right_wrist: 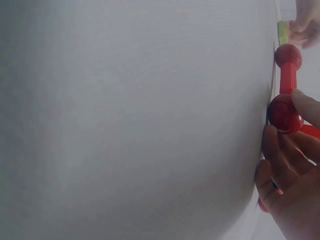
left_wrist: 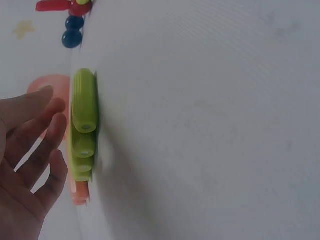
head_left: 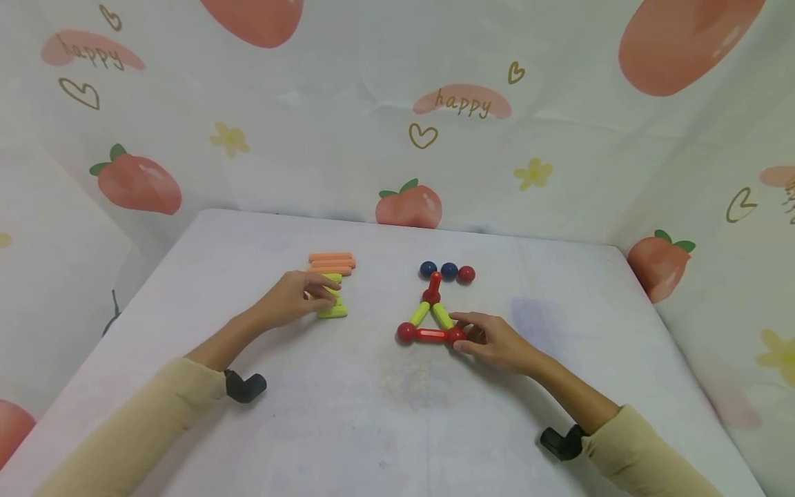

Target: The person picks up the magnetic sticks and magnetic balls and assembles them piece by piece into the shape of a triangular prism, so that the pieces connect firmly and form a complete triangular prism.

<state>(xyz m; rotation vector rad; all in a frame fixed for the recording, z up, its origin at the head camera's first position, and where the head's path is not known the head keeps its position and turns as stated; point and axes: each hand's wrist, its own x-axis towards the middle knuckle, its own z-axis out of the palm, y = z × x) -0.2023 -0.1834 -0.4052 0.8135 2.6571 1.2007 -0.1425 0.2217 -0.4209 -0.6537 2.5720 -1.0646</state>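
In the head view my left hand (head_left: 297, 298) hovers over a row of several yellow-green rods (head_left: 333, 312). Its fingers are loosely bent, and the left wrist view shows nothing held between them. My right hand (head_left: 497, 342) pinches a red ball (right_wrist: 286, 114) between thumb and fingers. That ball forms the near right corner of a flat triangle, with another red ball (head_left: 406, 333) at the near left. A red rod (head_left: 431, 335) joins these two, and yellow-green rods (head_left: 419, 315) run to the far red ball (head_left: 431, 297). From the far ball a second red rod (head_left: 435, 281) sticks upward.
Several orange rods (head_left: 331, 264) lie beyond the yellow-green ones. Behind the triangle, two dark blue balls (head_left: 449, 270) and a loose red ball (head_left: 466, 275) sit in a row. A printed cloth (head_left: 348, 152) hangs behind the white tabletop (head_left: 385, 428).
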